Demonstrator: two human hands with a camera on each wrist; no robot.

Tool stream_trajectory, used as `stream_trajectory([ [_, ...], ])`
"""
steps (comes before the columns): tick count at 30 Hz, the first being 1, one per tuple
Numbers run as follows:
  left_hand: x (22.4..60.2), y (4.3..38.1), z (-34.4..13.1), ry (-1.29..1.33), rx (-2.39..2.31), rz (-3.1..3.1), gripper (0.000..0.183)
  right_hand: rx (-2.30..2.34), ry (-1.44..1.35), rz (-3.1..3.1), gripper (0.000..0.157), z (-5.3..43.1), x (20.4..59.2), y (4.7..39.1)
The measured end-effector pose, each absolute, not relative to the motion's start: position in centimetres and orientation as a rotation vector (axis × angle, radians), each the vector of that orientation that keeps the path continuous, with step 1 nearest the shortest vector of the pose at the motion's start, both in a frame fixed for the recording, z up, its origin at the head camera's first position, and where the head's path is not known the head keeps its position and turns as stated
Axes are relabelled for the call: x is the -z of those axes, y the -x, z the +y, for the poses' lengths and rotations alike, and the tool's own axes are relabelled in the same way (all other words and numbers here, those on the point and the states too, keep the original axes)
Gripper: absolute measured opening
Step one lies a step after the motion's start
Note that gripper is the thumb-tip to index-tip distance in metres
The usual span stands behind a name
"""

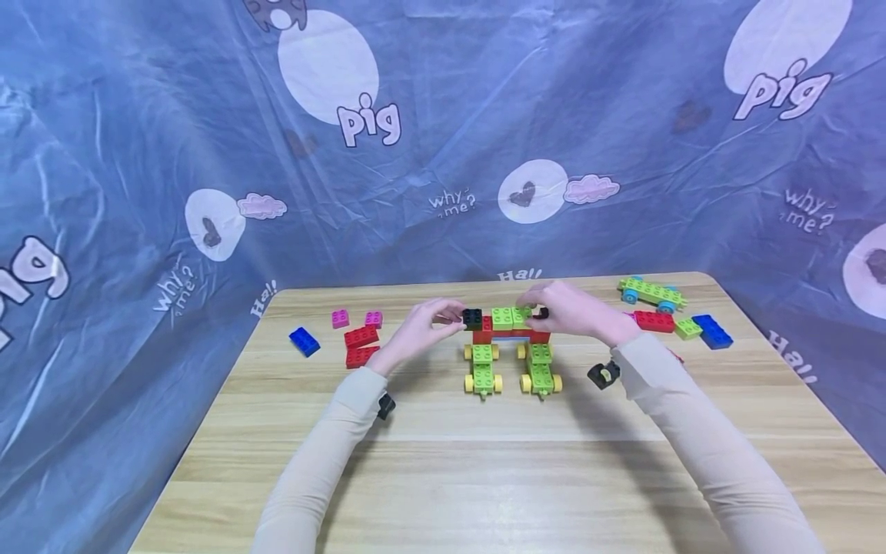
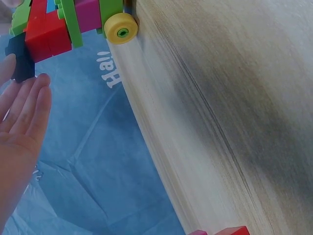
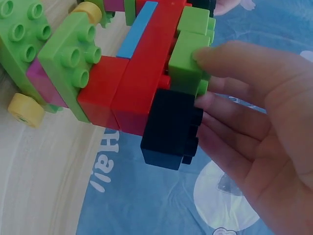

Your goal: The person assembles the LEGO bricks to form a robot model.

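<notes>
A toy-brick build stands at mid-table: two green wheeled bases (image 1: pixel 483 377) with yellow wheels carry a red beam (image 3: pixel 142 68) with a blue strip along it. On its left end sits a black brick (image 1: pixel 473 318); my left hand (image 1: pixel 425 323) pinches that brick, thumb at one side and long fingers at the other. My right hand (image 1: pixel 567 308) grips a green brick (image 3: pixel 188 58) on top, thumb on its face and fingers behind. A second black brick (image 3: pixel 168 127) caps the right end, beside the right fingers.
To the left lie a blue brick (image 1: pixel 304 342), two red bricks (image 1: pixel 361 336) and two pink ones (image 1: pixel 340 318). At the right are a green wheeled base (image 1: pixel 651 292) with blue wheels, a red brick (image 1: pixel 654 322), a small green brick (image 1: pixel 688 328) and a blue brick (image 1: pixel 711 332). Patterned blue cloth (image 1: pixel 429 154) hangs behind.
</notes>
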State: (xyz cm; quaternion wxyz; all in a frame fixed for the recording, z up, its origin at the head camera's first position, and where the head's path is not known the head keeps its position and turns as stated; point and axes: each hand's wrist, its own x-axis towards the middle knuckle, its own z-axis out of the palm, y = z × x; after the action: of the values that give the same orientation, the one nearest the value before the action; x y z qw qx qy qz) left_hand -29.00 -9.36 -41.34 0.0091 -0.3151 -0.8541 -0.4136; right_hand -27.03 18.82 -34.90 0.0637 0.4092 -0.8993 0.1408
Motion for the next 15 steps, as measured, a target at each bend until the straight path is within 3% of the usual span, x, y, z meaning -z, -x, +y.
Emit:
stream_trajectory([
  [15, 41.26, 28.86, -9.31, 0.978, 1.295, -2.664, 0.036, -0.379, -1.242, -2.723, 0.021, 18.42, 34.61, 26.82],
])
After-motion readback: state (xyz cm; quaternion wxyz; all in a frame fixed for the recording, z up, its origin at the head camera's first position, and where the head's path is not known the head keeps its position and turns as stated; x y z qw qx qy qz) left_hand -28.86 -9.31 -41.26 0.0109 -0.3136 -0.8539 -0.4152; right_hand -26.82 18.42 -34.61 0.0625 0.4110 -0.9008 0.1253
